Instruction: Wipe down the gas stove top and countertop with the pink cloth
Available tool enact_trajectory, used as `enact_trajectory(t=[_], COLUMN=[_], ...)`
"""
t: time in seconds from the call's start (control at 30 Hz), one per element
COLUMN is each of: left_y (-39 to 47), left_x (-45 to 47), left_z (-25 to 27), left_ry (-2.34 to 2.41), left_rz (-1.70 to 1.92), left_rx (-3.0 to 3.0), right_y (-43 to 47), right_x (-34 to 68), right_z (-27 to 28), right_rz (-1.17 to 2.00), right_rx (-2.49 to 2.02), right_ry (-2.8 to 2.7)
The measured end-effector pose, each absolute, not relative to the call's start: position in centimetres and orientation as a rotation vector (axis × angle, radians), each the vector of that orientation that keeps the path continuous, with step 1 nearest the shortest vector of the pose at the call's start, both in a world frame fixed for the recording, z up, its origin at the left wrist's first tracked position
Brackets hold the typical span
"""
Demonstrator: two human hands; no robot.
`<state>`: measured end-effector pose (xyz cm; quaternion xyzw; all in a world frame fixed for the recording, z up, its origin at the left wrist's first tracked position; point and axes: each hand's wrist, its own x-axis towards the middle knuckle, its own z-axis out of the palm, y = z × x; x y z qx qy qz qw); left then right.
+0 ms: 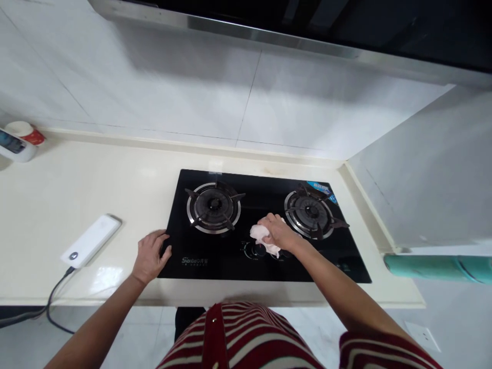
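A black glass gas stove (230, 266) with two burners is set into the pale countertop. My right hand (280, 231) grips a crumpled white cloth (260, 233) against the glass between the burners, just behind the control knobs. One knob (260, 249) shows beside the cloth; another is partly hidden under my hand. The left burner (214, 204) and right burner (310, 210) carry dark pan supports. My left hand (151, 254) rests at the stove's left edge, fingers apart and holding nothing.
A white power bank (92, 241) with a black cable lies on the counter at left. Farther back are a red and white paper cup (28, 134) and a white device (15, 147). A range hood (269, 33) hangs overhead. A green pipe (434, 267) sits at right.
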<state>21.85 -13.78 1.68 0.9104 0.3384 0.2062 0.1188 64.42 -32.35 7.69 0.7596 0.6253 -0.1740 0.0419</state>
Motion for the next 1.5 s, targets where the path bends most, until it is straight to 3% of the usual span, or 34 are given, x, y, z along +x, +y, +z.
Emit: enact_trajectory(t=[0.2,0.7,1.03,1.5], left_y=[-13.8,-13.4,-13.6,-13.2], left_x=[21.8,21.8,21.9,21.8], left_z=[1.5,1.2,1.6,1.2], left_ry=[0.989,0.971,0.969,0.975], left_rz=[0.614,0.680,0.670,0.660], left_rx=[2.680,2.714,2.705,2.695], right_y=[-28.6,-32.1,-28.0,-39.5], right_x=[60.6,52.1,63.8,67.4], right_z=[7.8,8.3,9.0,7.8], right_rz=[-0.415,-0.670,-0.610,-0.344], right_rx=[2.327,1.694,2.271,2.682], right_ry=[2.028,2.504,1.986,1.369])
